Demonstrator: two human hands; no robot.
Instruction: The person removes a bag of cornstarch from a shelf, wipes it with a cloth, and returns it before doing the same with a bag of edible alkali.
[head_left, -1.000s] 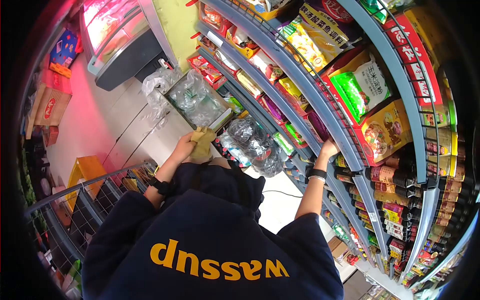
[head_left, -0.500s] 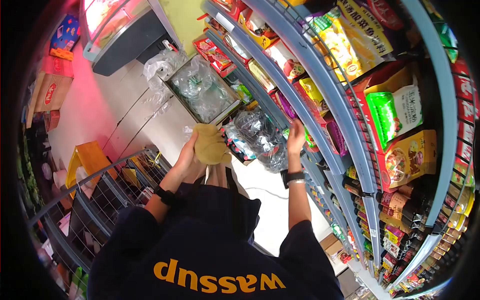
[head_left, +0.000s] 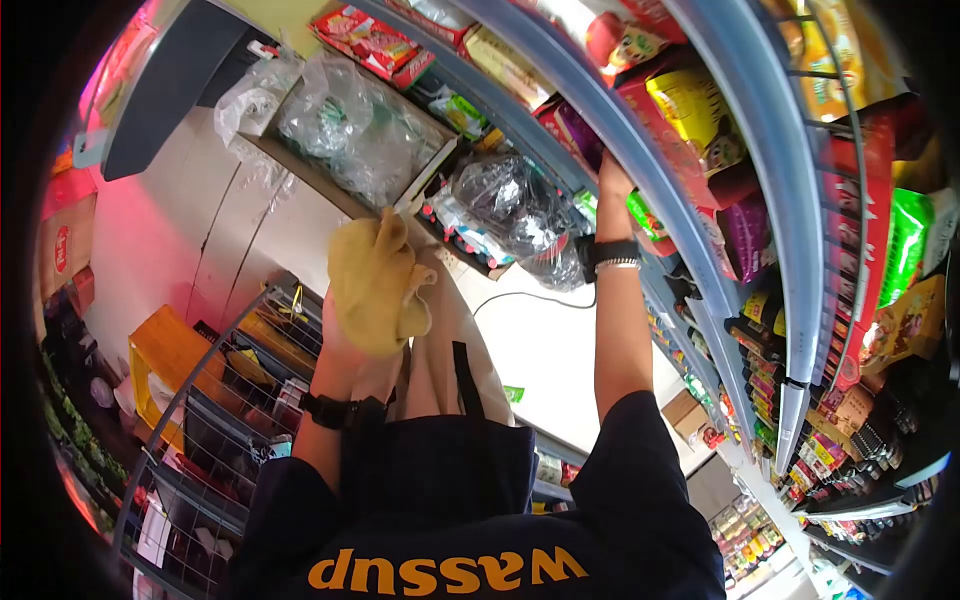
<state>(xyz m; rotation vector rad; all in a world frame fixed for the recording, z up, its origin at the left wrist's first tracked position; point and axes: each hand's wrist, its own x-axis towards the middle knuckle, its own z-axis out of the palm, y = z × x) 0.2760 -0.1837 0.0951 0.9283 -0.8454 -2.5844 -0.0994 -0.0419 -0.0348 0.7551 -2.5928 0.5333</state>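
Observation:
A crumpled tan cloth [head_left: 380, 285] hangs over the fingers of my left hand [head_left: 335, 325], which is closed on it in front of my dark apron. My right hand [head_left: 614, 188] reaches up to a lower shelf on the right. Its fingers pass in behind the grey shelf edge [head_left: 640, 150], close to a purple packet [head_left: 577, 132], and are mostly hidden there. Below the wrist, a black plastic bag [head_left: 515, 215] of goods sits on the floor side of the shelf.
A carton [head_left: 440, 165] filled with clear plastic bags stands at the shelf's foot. Red packets [head_left: 375, 45] lie behind it. To the left are a wire rack [head_left: 215, 400] and a yellow stool [head_left: 160, 360]. Packed shelves run along the right.
My right hand has moved up and in at the shelf edge. The cloth has turned and bunched over my left hand. The view has shifted closer to the shelf.

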